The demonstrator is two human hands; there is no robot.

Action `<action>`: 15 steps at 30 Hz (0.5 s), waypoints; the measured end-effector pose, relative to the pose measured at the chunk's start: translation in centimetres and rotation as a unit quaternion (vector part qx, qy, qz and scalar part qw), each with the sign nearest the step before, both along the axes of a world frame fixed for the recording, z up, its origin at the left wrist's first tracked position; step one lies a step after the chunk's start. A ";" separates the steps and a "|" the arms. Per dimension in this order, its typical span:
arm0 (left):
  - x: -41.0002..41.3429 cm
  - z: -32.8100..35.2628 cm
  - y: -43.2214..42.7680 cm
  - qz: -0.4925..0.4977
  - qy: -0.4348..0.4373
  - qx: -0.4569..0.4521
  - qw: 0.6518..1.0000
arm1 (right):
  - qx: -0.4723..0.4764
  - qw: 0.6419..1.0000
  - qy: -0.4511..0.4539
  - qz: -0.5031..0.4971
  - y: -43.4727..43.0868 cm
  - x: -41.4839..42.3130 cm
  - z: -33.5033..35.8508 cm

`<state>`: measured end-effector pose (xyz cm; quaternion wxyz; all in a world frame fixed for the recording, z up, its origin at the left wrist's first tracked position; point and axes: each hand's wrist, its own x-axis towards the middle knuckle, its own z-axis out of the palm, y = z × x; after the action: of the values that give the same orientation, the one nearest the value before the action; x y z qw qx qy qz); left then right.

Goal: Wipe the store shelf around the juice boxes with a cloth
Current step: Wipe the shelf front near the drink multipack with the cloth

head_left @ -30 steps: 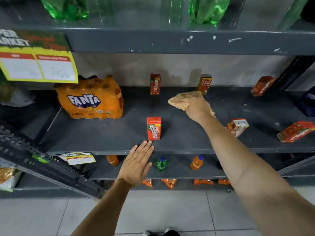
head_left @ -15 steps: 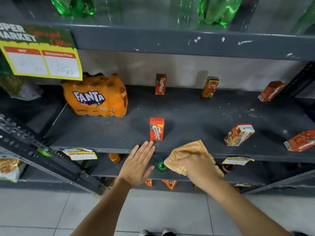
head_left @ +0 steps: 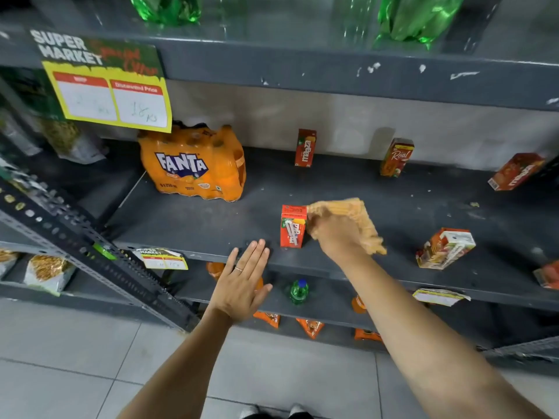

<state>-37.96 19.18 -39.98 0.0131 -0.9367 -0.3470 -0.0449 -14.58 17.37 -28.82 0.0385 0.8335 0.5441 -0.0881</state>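
Note:
My right hand (head_left: 335, 234) presses an orange-yellow cloth (head_left: 357, 216) onto the dark grey shelf (head_left: 211, 219), right beside an upright red juice box (head_left: 292, 226) near the front edge. My left hand (head_left: 242, 282) is flat with fingers apart, its fingertips resting on the shelf's front edge. Two more upright juice boxes stand at the back: a red one (head_left: 305, 148) and a Real one (head_left: 397, 157). A tipped box (head_left: 444, 247) lies to the right, and another (head_left: 515, 172) leans at the far right.
A Fanta multipack (head_left: 193, 164) sits at the back left of the shelf. A yellow price sign (head_left: 109, 92) hangs from the shelf above, where green bottles (head_left: 414, 16) stand. Crumbs dot the right part of the shelf. Small bottles (head_left: 299, 291) stand on the lower shelf.
My right hand with the cloth swept from the back of the shelf down past the front edge, then came back up onto the shelf beside the front juice box. My left hand stayed put.

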 end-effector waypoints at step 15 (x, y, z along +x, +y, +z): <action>-7.8 2.2 4.5 -0.063 -0.124 0.020 0.990 | 0.034 0.968 0.228 0.097 -2.6 -10.8 8.1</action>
<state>-45.78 23.66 -37.75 -0.0144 -0.9433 -0.2856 -0.1684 -25.33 14.79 -20.73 -0.1065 0.7357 0.6192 -0.2528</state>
